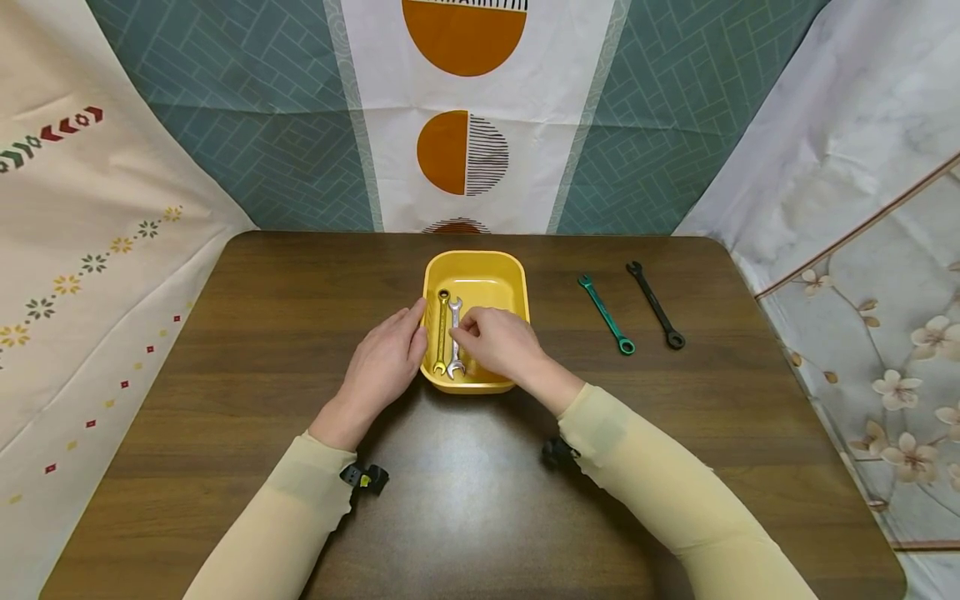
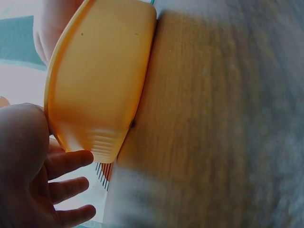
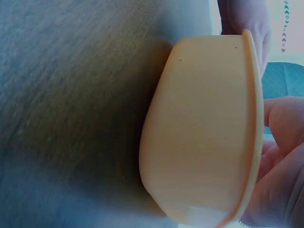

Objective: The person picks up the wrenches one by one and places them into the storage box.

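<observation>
A yellow plastic bin stands on the table with two wrenches inside, near its left wall. One is a gold combination wrench, ring end away from me. Beside it is a silver open-end wrench. My right hand reaches over the bin's right rim and pinches the silver wrench around its middle; the fingertips partly cover the shaft. My left hand rests against the bin's left outer side, fingers extended. In the left wrist view, the left hand's fingers spread beside the bin wall.
To the right of the bin, a green combination wrench and a longer black one lie on the brown wooden table. Patterned cloths hang behind the table and at both sides.
</observation>
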Motion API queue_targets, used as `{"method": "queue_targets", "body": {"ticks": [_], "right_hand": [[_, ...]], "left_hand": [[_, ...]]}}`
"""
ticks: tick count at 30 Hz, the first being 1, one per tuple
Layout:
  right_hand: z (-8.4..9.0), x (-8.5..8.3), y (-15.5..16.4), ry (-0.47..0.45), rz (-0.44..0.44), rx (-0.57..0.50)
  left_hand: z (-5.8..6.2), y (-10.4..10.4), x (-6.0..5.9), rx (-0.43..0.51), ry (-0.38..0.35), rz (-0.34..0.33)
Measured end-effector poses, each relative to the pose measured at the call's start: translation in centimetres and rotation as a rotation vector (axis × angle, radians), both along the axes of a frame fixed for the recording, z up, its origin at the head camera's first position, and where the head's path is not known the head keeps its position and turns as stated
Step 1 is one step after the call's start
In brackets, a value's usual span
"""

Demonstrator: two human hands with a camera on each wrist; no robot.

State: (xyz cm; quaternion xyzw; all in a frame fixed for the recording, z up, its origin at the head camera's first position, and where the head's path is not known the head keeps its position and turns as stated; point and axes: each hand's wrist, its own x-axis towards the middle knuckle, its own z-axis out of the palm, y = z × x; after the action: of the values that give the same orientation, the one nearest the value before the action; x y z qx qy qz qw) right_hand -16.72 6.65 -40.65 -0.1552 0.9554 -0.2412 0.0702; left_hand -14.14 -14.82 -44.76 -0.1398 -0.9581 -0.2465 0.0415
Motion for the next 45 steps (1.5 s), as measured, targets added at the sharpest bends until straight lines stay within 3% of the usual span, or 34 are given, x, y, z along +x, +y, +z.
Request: {"method": "queue_targets", "body": {"ticks": [19,45], "right_hand": [[2.5,0.2,3.0,0.046,-0.070,-0.001],[3.8,-0.2,6.8,0.051,-0.130,-0.041]], "left_hand": [[0.0,0.0,0.1,-0.001,-0.007,0.006],[0.0,0.0,0.1,0.002,-0.033,0.012]]}}
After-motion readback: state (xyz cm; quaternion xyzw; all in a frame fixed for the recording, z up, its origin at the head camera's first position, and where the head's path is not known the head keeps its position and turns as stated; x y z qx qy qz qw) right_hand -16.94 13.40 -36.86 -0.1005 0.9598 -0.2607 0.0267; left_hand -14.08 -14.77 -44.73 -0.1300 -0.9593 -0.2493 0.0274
